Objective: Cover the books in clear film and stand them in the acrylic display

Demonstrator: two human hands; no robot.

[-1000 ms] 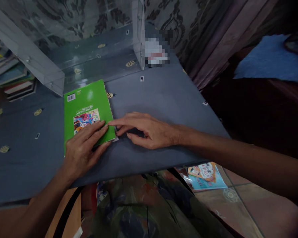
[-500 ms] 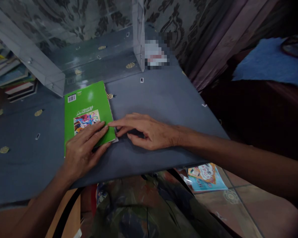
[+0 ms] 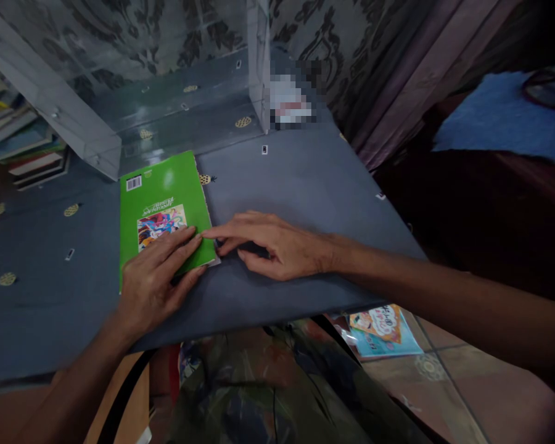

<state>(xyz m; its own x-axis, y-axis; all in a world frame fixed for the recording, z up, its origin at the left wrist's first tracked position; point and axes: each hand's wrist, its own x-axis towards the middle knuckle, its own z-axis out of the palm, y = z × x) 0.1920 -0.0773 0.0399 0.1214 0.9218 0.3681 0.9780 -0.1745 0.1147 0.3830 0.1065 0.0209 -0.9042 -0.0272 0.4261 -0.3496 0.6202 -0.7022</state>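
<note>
- Hardly anything has moved since the earlier frames: the left hand (image 3: 155,280) and the right hand (image 3: 284,246) keep their places, and only the view has shifted slightly.
- The green book (image 3: 166,176) lies closed and flat on the worktop (image 3: 300,191), back cover up, its lettering upside down to the wearer; a barcode (image 3: 134,182) sits near its far left corner.
- The left hand rests palm down across the near part of the cover, partly hiding the printed picture (image 3: 160,222); its fingers are stretched out on the cover, gripping nothing, with the thumb by the near edge.
- The right hand comes in from the right, its index fingertip on the book's right border, close to the left fingertips. Its thumb stands apart from the index finger, leaving a moderate gap; whether the other fingers touch the page edges, I cannot tell.
- Beyond the book stands a clear plastic rack (image 3: 258,80), with stacked books (image 3: 28,139) to its left.
- At right lies a blue cloth (image 3: 485,117); a light-blue booklet (image 3: 388,345) shows beyond the worktop's near edge, against the tiled floor (image 3: 472,376).
</note>
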